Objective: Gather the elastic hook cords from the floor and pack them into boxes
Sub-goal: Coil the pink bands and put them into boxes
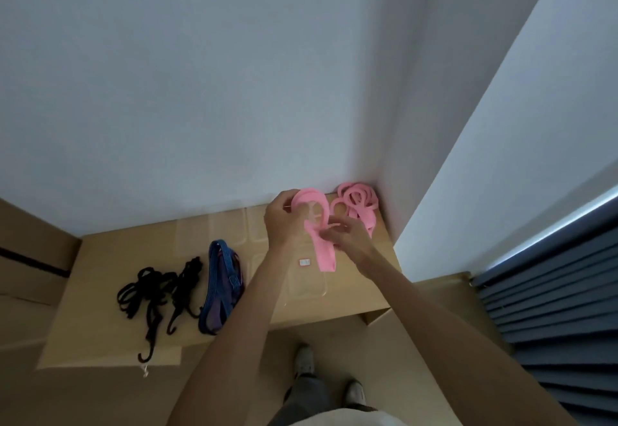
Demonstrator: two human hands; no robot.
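While hands grip pink cord, label unreadable.

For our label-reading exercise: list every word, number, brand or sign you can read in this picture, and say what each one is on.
No text can be read.
Small white sticker with red marks on the cardboard box: too small and blurred to read.
Pink band, black cords, blue cords: no print visible.

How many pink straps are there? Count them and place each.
2: one pink strap held in both hands, left hand and right hand; another coiled pile in the corner. The pile may hide more.
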